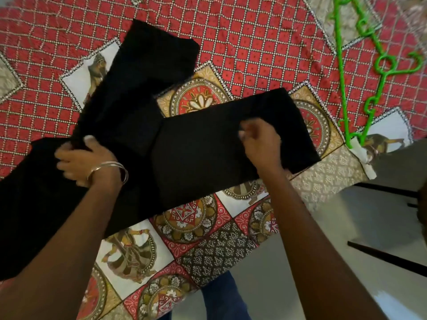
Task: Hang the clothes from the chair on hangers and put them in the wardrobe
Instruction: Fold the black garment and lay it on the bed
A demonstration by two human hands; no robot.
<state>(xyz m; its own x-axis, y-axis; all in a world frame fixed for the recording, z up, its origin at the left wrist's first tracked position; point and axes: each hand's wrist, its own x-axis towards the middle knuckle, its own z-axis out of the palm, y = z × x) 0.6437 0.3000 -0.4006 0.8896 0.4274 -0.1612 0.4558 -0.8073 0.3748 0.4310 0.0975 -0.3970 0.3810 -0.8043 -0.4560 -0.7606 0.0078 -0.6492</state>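
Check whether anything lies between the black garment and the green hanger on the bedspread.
Nothing visible does. The black garment lies on the bedspread with both hands on it: the left hand and right hand. The green hanger lies apart, with only bare bedspread between them.

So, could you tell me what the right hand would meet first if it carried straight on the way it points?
The right hand points up-left across the black garment it already rests on, so more black cloth comes first; beyond that, probably the patterned bedspread.
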